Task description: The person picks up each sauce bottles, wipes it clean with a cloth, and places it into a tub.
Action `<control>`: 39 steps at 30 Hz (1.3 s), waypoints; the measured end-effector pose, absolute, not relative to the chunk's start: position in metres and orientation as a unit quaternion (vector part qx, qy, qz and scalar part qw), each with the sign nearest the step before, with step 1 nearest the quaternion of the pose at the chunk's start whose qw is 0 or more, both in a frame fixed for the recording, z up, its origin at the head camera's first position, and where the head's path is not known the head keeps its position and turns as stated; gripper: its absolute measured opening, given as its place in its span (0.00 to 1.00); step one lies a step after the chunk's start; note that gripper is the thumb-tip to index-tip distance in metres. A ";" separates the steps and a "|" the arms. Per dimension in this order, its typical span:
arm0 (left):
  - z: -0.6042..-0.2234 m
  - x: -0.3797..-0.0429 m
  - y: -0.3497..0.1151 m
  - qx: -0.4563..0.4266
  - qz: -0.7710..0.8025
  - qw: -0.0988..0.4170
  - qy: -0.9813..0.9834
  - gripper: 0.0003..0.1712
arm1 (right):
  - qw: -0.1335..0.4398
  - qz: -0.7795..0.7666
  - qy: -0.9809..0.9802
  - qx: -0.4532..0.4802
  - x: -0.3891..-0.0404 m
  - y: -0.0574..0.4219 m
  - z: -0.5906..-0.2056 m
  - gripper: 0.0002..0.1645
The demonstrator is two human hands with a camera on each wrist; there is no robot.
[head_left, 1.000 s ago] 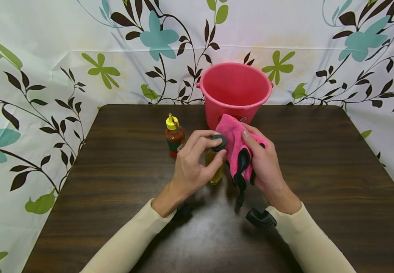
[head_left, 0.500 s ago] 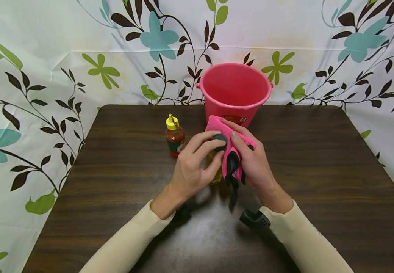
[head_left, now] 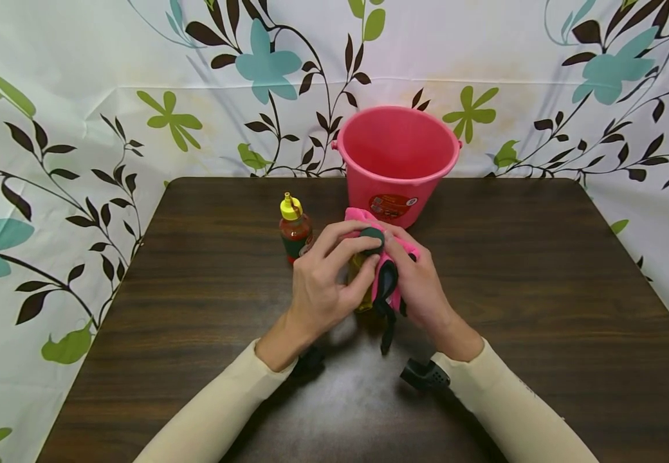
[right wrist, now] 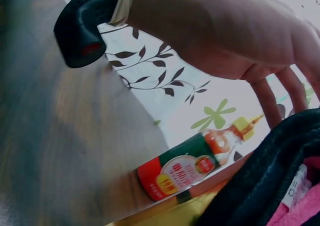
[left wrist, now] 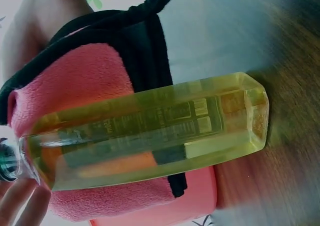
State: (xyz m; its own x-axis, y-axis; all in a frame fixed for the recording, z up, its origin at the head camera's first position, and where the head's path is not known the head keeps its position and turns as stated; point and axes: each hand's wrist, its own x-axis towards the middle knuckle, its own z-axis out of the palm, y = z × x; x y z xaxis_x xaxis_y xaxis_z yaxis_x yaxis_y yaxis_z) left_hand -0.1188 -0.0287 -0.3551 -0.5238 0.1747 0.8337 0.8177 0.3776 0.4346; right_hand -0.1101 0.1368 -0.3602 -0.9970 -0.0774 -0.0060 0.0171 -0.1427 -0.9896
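A bottle of yellow oil point(left wrist: 150, 131) stands on the table in front of the bucket, and my left hand point(head_left: 325, 276) pinches its dark green cap point(head_left: 373, 238) from above. In my right hand point(head_left: 427, 289) is a pink cloth with black trim point(head_left: 359, 215), gripped against the bottle's right side. The left wrist view shows the cloth point(left wrist: 80, 81) behind the clear bottle, spread along much of its length. A black strip of trim dangles below the right hand. From the head view, my left fingers hide most of the bottle's body.
Just left of the hands stands a red sauce bottle point(head_left: 296, 231) with a yellow nozzle cap and green label. Behind them is a pink bucket point(head_left: 363, 186) with a red sticker. The dark wooden table point(head_left: 213, 257) ends at a floral-patterned curtain point(head_left: 207, 148).
My right hand has moved left and slightly down with the cloth, bringing it against the oil bottle. The left hand has stayed on the cap. More of the bucket's sticker shows.
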 end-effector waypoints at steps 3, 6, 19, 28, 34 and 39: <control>-0.356 -0.119 -0.030 -0.334 -0.450 0.362 -0.745 0.12 | 0.043 -0.757 0.651 -0.017 -0.111 0.137 -0.368 0.23; -0.356 -0.119 -0.030 -0.335 -0.451 0.365 -0.743 0.12 | 0.053 -0.750 0.660 -0.007 -0.113 0.139 -0.378 0.24; -0.359 -0.120 -0.032 -0.346 -0.461 0.363 -0.733 0.12 | 0.060 -0.644 0.762 -0.006 -0.118 0.146 -0.421 0.21; -0.358 -0.119 -0.033 -0.349 -0.460 0.358 -0.734 0.12 | 0.039 -0.511 0.855 -0.084 -0.123 0.153 -0.419 0.19; -0.357 -0.120 -0.033 -0.354 -0.463 0.351 -0.732 0.13 | 0.044 -0.463 0.883 -0.064 -0.125 0.155 -0.419 0.18; -0.358 -0.120 -0.033 -0.356 -0.460 0.352 -0.734 0.13 | 0.062 -0.502 0.861 -0.057 -0.124 0.157 -0.414 0.16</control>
